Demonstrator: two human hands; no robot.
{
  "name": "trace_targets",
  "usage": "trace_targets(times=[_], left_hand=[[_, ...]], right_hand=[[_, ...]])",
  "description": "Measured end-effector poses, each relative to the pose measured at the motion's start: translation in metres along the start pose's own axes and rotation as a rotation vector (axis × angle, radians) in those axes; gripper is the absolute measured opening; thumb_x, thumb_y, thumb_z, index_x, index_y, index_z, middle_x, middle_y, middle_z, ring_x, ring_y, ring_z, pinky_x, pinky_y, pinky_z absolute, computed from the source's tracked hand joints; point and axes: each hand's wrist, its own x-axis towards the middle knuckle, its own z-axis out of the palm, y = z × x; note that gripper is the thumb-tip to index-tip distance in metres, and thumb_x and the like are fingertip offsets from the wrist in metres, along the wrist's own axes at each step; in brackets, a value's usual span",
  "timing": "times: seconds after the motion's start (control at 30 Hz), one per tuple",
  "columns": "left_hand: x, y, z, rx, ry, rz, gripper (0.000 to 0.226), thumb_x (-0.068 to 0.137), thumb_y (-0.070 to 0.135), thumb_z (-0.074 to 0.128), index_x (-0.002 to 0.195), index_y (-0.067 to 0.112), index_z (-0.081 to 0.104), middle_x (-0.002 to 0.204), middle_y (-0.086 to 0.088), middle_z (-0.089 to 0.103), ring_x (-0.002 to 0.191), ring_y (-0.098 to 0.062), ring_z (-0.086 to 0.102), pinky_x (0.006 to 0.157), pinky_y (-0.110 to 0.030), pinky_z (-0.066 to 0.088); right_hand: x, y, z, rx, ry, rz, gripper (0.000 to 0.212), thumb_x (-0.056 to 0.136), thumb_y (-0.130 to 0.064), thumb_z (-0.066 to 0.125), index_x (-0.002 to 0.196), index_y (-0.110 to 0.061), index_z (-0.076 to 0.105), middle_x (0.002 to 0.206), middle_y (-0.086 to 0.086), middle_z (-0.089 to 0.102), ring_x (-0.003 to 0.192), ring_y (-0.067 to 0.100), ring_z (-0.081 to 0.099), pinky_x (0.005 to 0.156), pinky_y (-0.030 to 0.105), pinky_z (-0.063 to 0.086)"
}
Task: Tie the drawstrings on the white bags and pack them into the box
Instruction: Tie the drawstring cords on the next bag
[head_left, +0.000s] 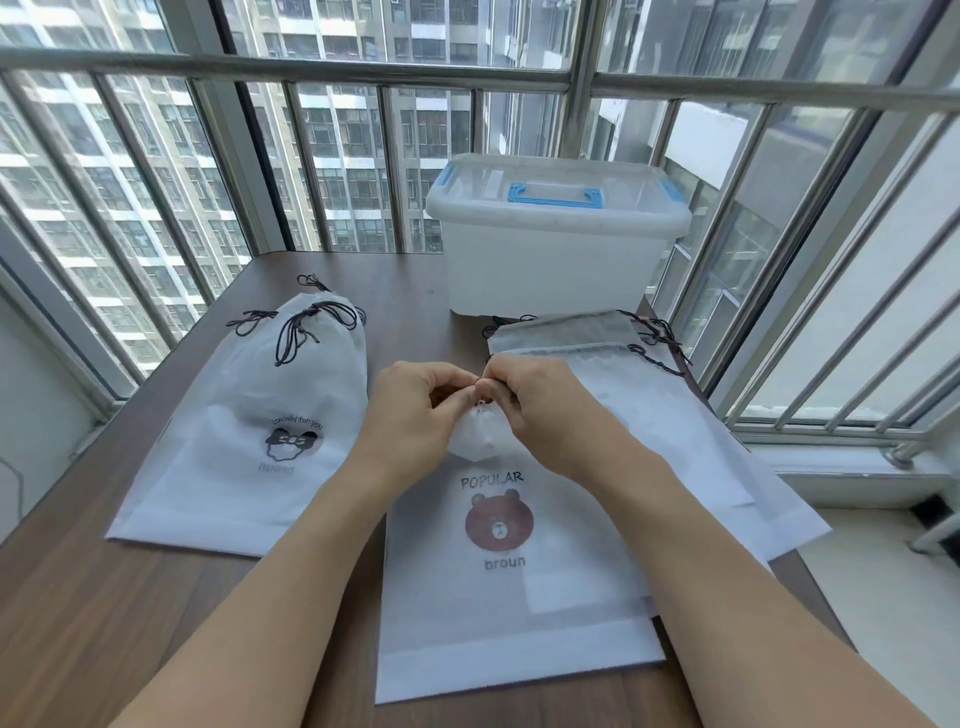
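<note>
Both hands (457, 410) pinching bear bag (511, 582) drawstring

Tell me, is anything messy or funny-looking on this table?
Nothing is spilled or broken. One oddity: the clear plastic storage box with blue handles has its lid on, though bags go inside. The white drawstring bags lie flat on the brown wooden table.

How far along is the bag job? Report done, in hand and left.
Done: the pile of bags on the left lies with necks cinched and cords knotted. In hand: left hand and right hand pinch the cord at the gathered neck of the bear bag. Left: the flat bags on the right look untied; the box is lidded, nothing visibly packed.
</note>
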Motion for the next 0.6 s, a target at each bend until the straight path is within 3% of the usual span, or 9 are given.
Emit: trace_targets(times=[0.17,0.3,0.43,0.6], left_hand=[[-0.001,0.0,0.003,0.023,-0.003,0.048,0.01,0.096,0.015,0.064,0.089,0.016,0.072,0.079,0.011,0.067,0.07,0.003,0.058,0.065,-0.009,0.04],[0.003,-0.005,0.002,-0.135,-0.145,-0.037,0.017,0.095,0.025,0.054,0.092,0.013,0.066,0.087,-0.008,0.067,0.081,-0.011,0.056,0.078,-0.029,0.044],[0.002,-0.003,0.001,-0.42,-0.246,-0.169,0.018,0.099,0.016,0.053,0.095,0.005,0.066,0.091,-0.007,0.065,0.088,-0.014,0.054,0.08,-0.022,0.043],[0.002,-0.003,-0.004,-0.271,-0.149,-0.117,0.013,0.094,0.015,0.066,0.083,0.012,0.072,0.077,0.001,0.07,0.072,-0.005,0.059,0.068,-0.015,0.045]], right_hand=[[0.0,-0.004,-0.002,-0.027,0.036,0.005,0.03,0.106,-0.026,0.045,0.086,-0.007,0.056,0.074,0.005,0.058,0.071,0.025,0.051,0.066,0.044,0.045],[-0.001,-0.005,-0.005,-0.001,0.042,-0.005,0.03,0.106,-0.025,0.044,0.087,-0.006,0.055,0.075,0.007,0.059,0.071,0.027,0.052,0.066,0.043,0.044],[-0.002,-0.005,-0.007,0.058,0.056,-0.01,0.022,0.104,-0.02,0.05,0.09,-0.009,0.063,0.076,-0.001,0.06,0.071,0.02,0.052,0.065,0.032,0.042],[-0.004,-0.005,-0.011,0.245,0.056,0.092,0.019,0.102,-0.014,0.055,0.089,-0.013,0.069,0.074,-0.013,0.062,0.069,0.001,0.055,0.065,0.011,0.038]])
